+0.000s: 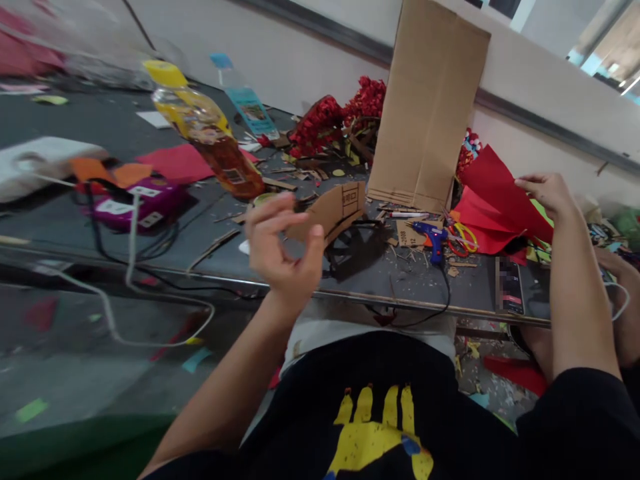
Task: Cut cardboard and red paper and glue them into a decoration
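- Left grip: half-open, apparently empty; curved cardboard just beyond, dial centre.
- Right grip: pinched on red paper, 3 o'clock.
- Dark tabletop: scrap-strewn; yellow-capped bottle, 10 o'clock.
- Pale wall, 12 o'clock; littered floor, 8 o'clock.

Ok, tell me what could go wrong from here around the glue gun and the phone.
The glue gun lies among cardboard scraps; if it is hot, its tip might scorch them or burn a reaching hand. Its dark cord runs over the table's front edge by the person's lap, so a snag could drag it down. The phone lies near that edge, below the right hand holding the red sheet, and a sleeve or forearm could knock it off.
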`<action>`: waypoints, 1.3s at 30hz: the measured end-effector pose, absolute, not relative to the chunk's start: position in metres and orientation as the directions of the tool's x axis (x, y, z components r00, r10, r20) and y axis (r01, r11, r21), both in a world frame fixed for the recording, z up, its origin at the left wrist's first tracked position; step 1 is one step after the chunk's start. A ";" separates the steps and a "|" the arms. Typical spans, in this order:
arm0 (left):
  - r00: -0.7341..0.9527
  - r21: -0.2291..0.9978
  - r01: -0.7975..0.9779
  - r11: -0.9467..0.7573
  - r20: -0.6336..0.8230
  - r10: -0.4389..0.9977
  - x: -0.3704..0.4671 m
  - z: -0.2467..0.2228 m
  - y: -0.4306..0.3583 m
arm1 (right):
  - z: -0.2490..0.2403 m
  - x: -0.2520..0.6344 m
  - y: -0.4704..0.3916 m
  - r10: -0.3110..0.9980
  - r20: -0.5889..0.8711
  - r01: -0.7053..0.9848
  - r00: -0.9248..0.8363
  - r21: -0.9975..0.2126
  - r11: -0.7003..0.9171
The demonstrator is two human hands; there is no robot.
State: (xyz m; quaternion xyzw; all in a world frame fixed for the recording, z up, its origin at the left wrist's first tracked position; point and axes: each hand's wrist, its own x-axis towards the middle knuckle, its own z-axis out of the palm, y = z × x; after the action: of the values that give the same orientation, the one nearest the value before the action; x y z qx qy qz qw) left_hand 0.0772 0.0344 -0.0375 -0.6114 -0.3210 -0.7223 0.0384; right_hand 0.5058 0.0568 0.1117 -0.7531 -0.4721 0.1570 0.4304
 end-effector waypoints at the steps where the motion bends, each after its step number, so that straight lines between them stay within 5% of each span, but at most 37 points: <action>1: -0.208 0.440 0.387 -0.811 0.898 0.388 0.087 -0.032 0.032 | 0.116 0.494 0.052 0.848 0.211 0.589 0.486 -0.796 -0.140; 7: 0.142 0.838 -0.195 -0.510 0.539 0.830 0.151 -0.006 0.027 | 0.122 0.402 0.006 0.880 0.459 0.774 0.119 -0.598 0.207; 12: 0.334 0.849 -0.472 -0.236 0.420 0.844 0.187 -0.001 0.018 | 0.107 0.341 -0.024 0.917 0.369 0.699 -0.153 -0.615 0.365; 19: 0.303 0.825 -0.460 -0.327 0.493 0.816 0.185 -0.005 -0.001 | 0.086 0.321 -0.024 0.921 0.272 0.556 -0.279 -0.736 0.385; 39: 0.169 0.828 -0.078 -0.555 0.560 0.811 0.174 -0.003 -0.006 | 0.077 0.313 -0.025 0.894 0.361 0.655 -0.265 -0.613 0.442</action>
State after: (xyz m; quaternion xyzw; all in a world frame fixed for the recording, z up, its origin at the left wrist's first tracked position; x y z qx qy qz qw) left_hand 0.1739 -0.0059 -0.0025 -0.6624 -0.2768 -0.5820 -0.3818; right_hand 0.3133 -0.0249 0.0771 -0.4990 -0.7762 0.1733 0.3441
